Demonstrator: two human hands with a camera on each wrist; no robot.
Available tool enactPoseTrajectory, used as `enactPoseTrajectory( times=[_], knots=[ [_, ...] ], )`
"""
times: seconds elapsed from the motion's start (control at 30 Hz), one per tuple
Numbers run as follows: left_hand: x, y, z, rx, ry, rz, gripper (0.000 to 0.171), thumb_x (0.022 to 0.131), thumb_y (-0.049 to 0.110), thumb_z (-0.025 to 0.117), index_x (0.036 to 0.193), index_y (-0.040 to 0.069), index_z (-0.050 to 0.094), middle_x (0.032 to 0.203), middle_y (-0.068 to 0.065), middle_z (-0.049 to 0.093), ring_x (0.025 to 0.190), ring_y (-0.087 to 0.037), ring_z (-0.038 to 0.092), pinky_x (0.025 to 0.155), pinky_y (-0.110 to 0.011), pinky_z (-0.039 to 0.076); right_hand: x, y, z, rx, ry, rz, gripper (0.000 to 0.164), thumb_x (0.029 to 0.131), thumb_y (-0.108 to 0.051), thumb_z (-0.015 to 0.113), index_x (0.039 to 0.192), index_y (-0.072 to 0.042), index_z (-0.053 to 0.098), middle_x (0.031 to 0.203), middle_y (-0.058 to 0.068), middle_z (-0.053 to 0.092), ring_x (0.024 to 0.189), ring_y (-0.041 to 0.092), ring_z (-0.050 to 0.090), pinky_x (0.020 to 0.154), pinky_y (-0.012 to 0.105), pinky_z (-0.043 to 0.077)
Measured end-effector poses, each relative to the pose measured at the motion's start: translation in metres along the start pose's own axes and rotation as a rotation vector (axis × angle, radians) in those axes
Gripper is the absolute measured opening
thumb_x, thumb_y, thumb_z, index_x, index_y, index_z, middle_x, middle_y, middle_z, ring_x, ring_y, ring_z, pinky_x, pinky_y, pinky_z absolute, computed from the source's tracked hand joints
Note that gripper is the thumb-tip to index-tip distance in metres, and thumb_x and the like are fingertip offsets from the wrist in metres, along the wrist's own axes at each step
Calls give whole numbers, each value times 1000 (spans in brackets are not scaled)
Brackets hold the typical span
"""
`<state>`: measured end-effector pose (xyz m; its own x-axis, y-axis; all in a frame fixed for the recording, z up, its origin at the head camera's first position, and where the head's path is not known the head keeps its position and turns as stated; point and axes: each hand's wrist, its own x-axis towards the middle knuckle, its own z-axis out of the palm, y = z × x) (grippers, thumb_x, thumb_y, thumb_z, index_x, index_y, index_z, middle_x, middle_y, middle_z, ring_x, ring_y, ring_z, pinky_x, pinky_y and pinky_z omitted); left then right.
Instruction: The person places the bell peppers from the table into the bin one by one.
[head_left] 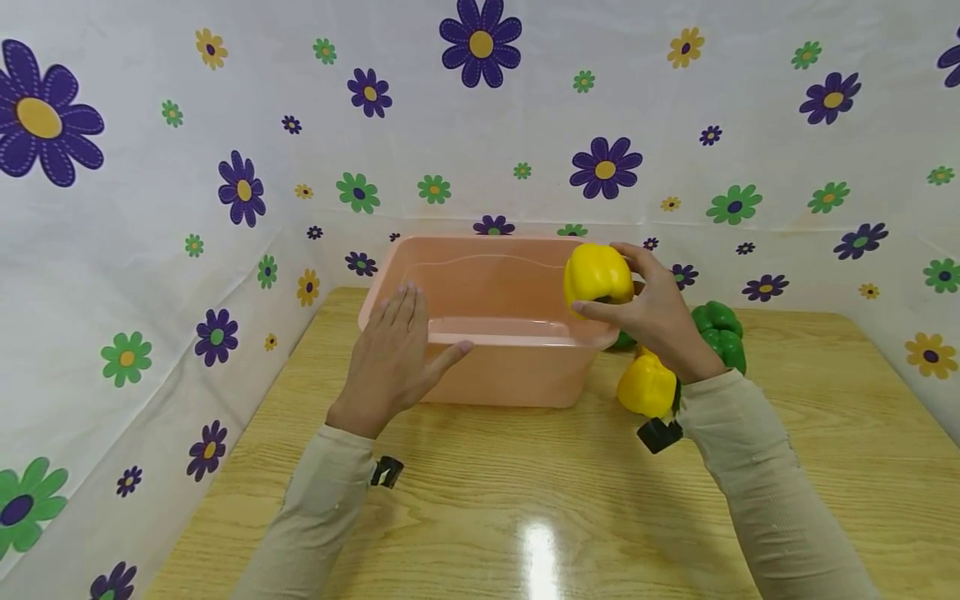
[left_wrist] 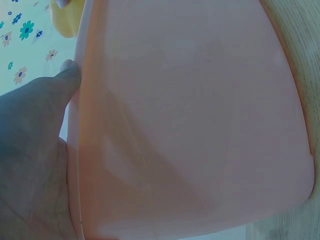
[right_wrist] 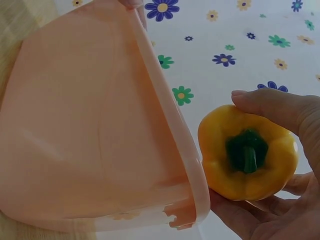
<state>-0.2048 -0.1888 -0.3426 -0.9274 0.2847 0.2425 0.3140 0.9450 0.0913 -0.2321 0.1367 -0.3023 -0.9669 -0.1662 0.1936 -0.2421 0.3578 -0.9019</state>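
A yellow bell pepper (head_left: 597,273) with a green stem is gripped between the thumb and fingers of my right hand (head_left: 652,312), over the right end of a pink plastic tub (head_left: 502,375). The right wrist view shows the pepper (right_wrist: 212,145) stem-side on, close beside the tub's rim (right_wrist: 182,135). My left hand (head_left: 393,354) lies flat with straight fingers at the tub's front left rim, thumb spread along the edge. In the left wrist view, that thumb (left_wrist: 70,75) rests at the rim. The visible part of the tub's inside shows bare pink plastic.
Right of the tub, another yellow bell pepper (head_left: 647,387) lies on the wooden table (head_left: 525,483). A green bell pepper (head_left: 720,329) sits behind the right forearm, which partly hides the group. A white flowered cloth (head_left: 540,117) hangs behind and to the left.
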Motion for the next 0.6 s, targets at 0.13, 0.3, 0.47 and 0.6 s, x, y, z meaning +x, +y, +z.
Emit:
enactPoseTrajectory(
  times=[0.13,0.3,0.47,0.6],
  knots=[
    [0,0,0,0,0,1,105,97,73,40,156,-11,19,164,-25,18,154,-35,14,126,-45,10,0,0,0,10,-9,0,93,83,-21,85,156,-8,30,150,17,41,120,37,53,102,53,49],
    [0,0,0,-4,4,4,105,97,73,40,156,-11,20,164,-25,18,154,-35,14,126,-46,10,0,0,1,8,-12,4,93,82,-21,86,156,-8,30,151,16,41,121,37,53,102,54,49],
    [0,0,0,-1,2,1,105,97,73,40,156,-11,20,164,-25,18,154,-35,14,126,-45,10,0,0,2,-8,-15,15,95,82,-22,86,157,-8,29,152,16,40,124,38,53,104,56,48],
    [0,1,-1,-1,-2,-2,105,97,73,40,156,-11,19,164,-25,17,154,-35,13,126,-45,9,0,0,3,-21,-13,13,94,82,-22,86,157,-8,30,152,16,40,124,39,52,104,57,47]
  ],
)
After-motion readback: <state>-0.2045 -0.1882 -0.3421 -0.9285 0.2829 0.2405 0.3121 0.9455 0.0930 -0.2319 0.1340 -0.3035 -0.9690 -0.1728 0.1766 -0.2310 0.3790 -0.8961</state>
